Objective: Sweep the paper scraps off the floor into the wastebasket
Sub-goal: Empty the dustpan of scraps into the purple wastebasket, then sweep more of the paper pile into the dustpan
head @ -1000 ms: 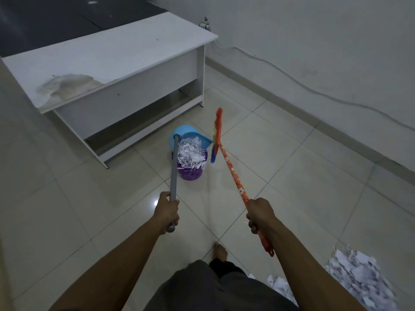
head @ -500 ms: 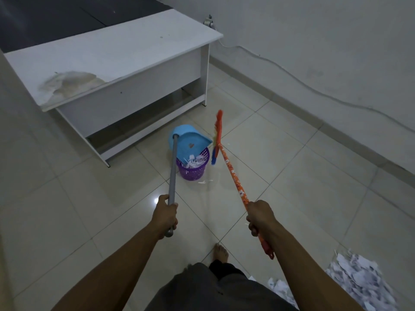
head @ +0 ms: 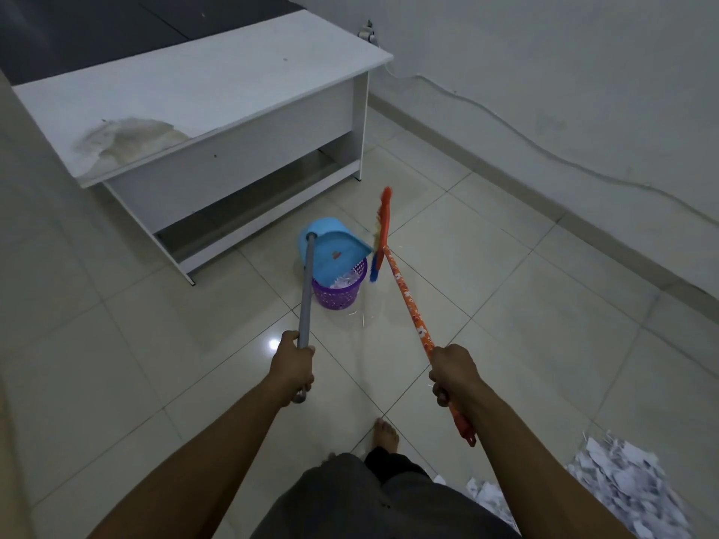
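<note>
1. Comparing head-view frames: the heap of shreds that sat on the blue dustpan [head: 334, 247] a second ago is gone. The pan face is now bare and tilted over the purple wastebasket [head: 338, 295].
2. Judgement: this load is dumped and one cycle is complete, but the task is not finished.
3. Left hand [head: 293, 365] is clenched round the grey dustpan handle [head: 307, 289]. Right hand [head: 453, 373] is clenched round the orange broom handle [head: 408, 301]. The broom head [head: 381, 235] is raised off the floor, just beside the pan's edge.
4. Paper scraps [head: 622, 484]: white, loose, crumpled. The main pile lies on the tiles at lower right, well apart from the basket. Some sit inside the basket, and a few slivers [head: 360, 317] lie just beside it.
</note>
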